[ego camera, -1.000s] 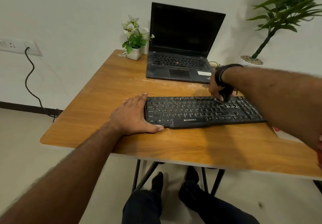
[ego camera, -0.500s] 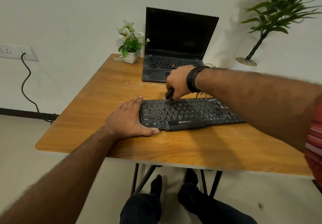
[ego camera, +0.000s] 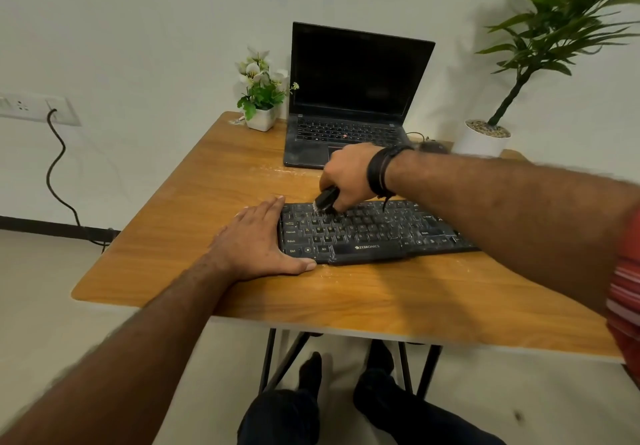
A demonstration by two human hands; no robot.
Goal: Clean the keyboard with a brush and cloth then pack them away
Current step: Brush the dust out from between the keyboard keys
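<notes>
We note an open laptop (ego camera: 349, 105) at the far edge of the desk (ego camera: 214, 181), a small flower pot (ego camera: 261, 119) just left of it, and a potted plant (ego camera: 483, 139) right.

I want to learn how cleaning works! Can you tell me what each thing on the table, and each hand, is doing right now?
Keyboard: flat on the table, dusty, being brushed.
Brush: held tilted, bristles on the top keys.
Right hand: grips the brush.
Left hand: flat, fingers straight, against the keyboard's left end.
Laptop: lid open, screen dark.
Flower pot: upright beside the laptop.
Table: white specks near the keyboard.
</notes>
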